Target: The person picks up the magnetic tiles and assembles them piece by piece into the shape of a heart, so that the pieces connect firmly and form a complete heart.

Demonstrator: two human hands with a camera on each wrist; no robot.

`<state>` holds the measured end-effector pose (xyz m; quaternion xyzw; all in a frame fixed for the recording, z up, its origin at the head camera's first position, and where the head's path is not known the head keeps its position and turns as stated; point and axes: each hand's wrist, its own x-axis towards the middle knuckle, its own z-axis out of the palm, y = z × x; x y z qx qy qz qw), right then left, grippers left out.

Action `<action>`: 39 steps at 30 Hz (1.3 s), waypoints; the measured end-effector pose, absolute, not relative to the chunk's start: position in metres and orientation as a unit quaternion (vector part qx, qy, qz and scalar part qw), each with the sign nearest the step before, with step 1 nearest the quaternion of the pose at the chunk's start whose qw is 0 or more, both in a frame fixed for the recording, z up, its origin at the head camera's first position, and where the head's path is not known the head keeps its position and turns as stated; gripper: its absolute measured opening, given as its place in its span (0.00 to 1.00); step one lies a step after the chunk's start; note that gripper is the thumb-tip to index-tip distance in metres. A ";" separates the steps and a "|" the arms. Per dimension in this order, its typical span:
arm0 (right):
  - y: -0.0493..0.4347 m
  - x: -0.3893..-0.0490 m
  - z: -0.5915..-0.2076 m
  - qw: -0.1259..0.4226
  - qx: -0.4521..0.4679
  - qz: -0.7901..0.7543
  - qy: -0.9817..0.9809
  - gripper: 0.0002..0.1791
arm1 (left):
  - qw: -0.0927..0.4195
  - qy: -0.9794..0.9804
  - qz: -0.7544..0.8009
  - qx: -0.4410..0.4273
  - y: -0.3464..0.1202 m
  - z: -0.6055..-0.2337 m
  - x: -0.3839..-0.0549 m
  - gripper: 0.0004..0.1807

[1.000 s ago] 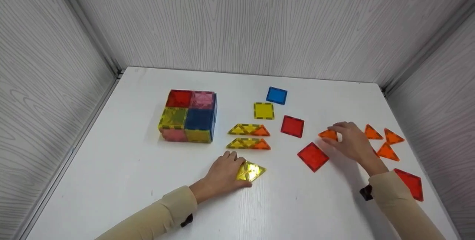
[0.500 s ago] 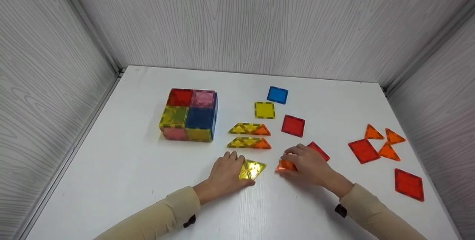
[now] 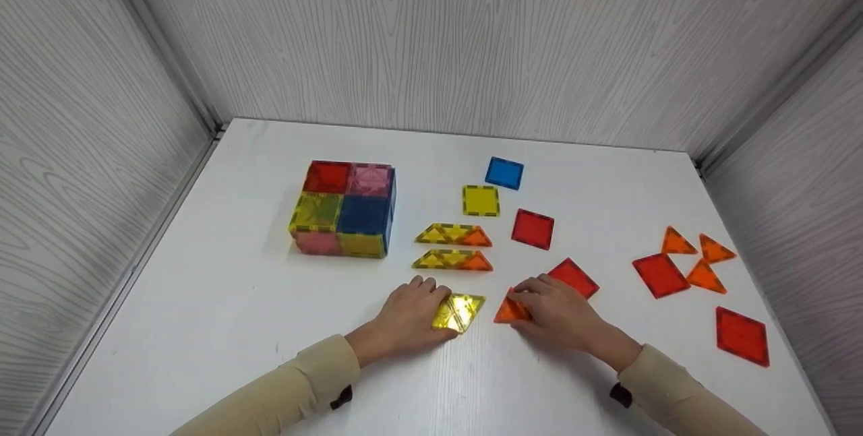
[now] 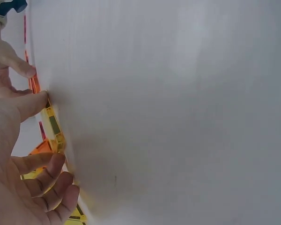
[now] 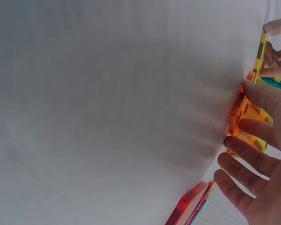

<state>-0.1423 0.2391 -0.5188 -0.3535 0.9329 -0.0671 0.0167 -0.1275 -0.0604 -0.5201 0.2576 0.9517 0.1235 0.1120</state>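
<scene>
Two translucent yellow triangle magnetic tiles (image 3: pixel 465 309) lie edge to edge on the white table. My left hand (image 3: pixel 404 318) pinches them between thumb and fingers at their left side, partly covering them; the left wrist view shows the yellow tile edge (image 4: pixel 53 123) between thumb and fingertips. Just to the right, an orange triangle magnetic tile (image 3: pixel 510 309) is pinched by my right hand (image 3: pixel 563 311), a small gap from the yellow pair. In the right wrist view the orange tile (image 5: pixel 237 104) sits between thumb and forefinger, its right part hidden from the head view.
Two yellow-and-orange tile strips (image 3: pixel 453 235) lie behind the hands. A block of coloured square tiles (image 3: pixel 364 215) stands at back left. A red square (image 3: pixel 574 277) lies beside my right hand; more red squares and several orange triangles (image 3: pixel 706 277) lie farther right.
My right hand has brought the orange triangle leftward and toward me, from among the right-hand tiles to beside the yellow pair. My left hand stays put; the yellow pair has turned slightly.
</scene>
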 end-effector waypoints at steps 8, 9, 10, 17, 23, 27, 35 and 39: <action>0.218 -0.134 -0.517 0.022 -0.366 -0.069 0.928 0.25 | 0.101 0.956 0.115 0.250 -0.046 -0.524 -0.129 0.41; 0.216 -0.134 -0.518 0.018 -0.368 -0.067 0.927 0.24 | 0.097 0.956 0.114 0.251 -0.045 -0.524 -0.129 0.41; 0.215 -0.133 -0.518 0.016 -0.369 -0.067 0.927 0.24 | 0.096 0.956 0.114 0.252 -0.044 -0.524 -0.129 0.41; 0.214 -0.138 -0.517 0.043 -0.343 -0.079 0.935 0.29 | 0.099 0.953 0.125 0.256 -0.049 -0.522 -0.128 0.40; 0.207 -0.146 -0.513 0.085 -0.306 -0.083 0.945 0.36 | 0.089 0.951 0.145 0.259 -0.052 -0.522 -0.130 0.36; 0.200 -0.147 -0.513 0.096 -0.297 -0.099 0.945 0.35 | 0.093 0.948 0.172 0.250 -0.054 -0.522 -0.131 0.36; 0.191 -0.145 -0.511 0.126 -0.222 -0.205 0.945 0.30 | 0.119 0.929 0.288 0.199 -0.067 -0.515 -0.136 0.26; 0.187 -0.147 -0.508 0.122 -0.214 -0.257 0.934 0.23 | 0.084 0.923 0.321 0.197 -0.073 -0.512 -0.137 0.20</action>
